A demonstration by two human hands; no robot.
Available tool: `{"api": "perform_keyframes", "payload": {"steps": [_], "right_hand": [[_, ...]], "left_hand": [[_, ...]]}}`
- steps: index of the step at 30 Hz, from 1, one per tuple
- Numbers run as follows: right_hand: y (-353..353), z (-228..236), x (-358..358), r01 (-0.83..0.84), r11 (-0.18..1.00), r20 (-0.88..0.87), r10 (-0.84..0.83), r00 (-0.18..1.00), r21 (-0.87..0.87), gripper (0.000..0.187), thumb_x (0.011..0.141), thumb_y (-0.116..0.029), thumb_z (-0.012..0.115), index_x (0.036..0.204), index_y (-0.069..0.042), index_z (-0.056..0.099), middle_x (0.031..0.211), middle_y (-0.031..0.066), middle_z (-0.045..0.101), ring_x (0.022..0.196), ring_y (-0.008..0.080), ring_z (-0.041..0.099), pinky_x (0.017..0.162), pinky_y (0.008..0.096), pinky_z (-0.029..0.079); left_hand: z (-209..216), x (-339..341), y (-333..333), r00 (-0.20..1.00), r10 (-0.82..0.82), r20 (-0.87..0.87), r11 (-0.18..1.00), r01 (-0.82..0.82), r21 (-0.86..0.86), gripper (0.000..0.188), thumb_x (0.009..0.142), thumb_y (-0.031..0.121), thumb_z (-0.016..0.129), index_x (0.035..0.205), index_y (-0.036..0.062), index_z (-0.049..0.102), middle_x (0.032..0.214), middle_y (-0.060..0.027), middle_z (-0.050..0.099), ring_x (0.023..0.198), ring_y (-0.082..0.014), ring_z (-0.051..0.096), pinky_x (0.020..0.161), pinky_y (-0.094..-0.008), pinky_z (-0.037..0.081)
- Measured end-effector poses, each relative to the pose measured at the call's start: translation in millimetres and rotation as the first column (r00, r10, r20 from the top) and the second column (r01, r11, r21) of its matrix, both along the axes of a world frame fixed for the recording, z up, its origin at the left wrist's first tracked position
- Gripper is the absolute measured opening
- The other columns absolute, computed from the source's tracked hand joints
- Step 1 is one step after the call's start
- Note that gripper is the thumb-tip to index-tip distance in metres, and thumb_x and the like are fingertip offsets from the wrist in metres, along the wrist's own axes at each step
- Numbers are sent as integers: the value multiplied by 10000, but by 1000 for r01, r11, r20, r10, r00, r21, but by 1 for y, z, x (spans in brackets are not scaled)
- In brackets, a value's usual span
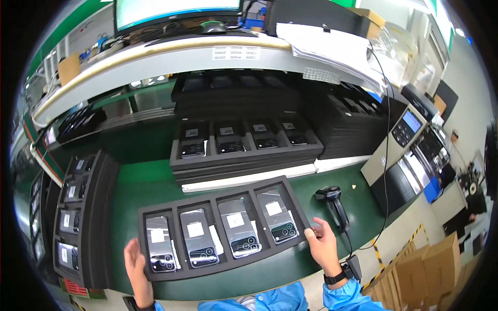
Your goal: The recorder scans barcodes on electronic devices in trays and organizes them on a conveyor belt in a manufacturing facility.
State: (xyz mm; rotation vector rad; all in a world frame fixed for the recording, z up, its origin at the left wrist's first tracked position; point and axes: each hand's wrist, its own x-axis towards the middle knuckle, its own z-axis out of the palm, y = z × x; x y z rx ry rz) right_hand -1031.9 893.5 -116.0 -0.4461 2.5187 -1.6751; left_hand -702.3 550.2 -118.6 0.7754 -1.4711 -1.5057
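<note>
A black foam tray lies in front of me on the green table, slightly tilted in the view. Its compartments hold several smartphones, camera end toward me, each with a white label on its back; one is the rightmost smartphone. White slips stick out beside them. My left hand is at the tray's left side, its fingers stretched out along the edge. With the thumb on the right front corner, my right hand grips the tray's edge; its fingertips are partly hidden. A black handheld scanner lies just beyond it.
Behind the tray stands a stack of foam trays with more phones. Another foam tray stands at the left. A label printer is at the right, with cardboard boxes below. A shelf carrying a monitor spans the back.
</note>
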Motion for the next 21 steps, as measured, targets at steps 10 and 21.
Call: {"api": "perform_keyframes", "payload": {"steps": [10,21], "right_hand": [[-10,90,-44,-284,871,570,480,667,-400,361,976,-284,674,1220,-24,617,937,41,699,665,71,616,516,202,450],[-21,126,-102,-229,728,201,452,869,-646,391,956,-279,711,1263,-44,653,820,-38,619,524,4,469,415,172,326]], "left_hand": [[52,5,7,995,101,19,954,-103,283,164,971,80,587,1122,20,601,1089,-74,629,1040,-136,594,926,-275,470],[81,-85,-25,977,148,-155,944,-186,-271,217,944,-7,577,1160,4,597,1407,-193,552,1321,-251,509,1159,-385,330]]}}
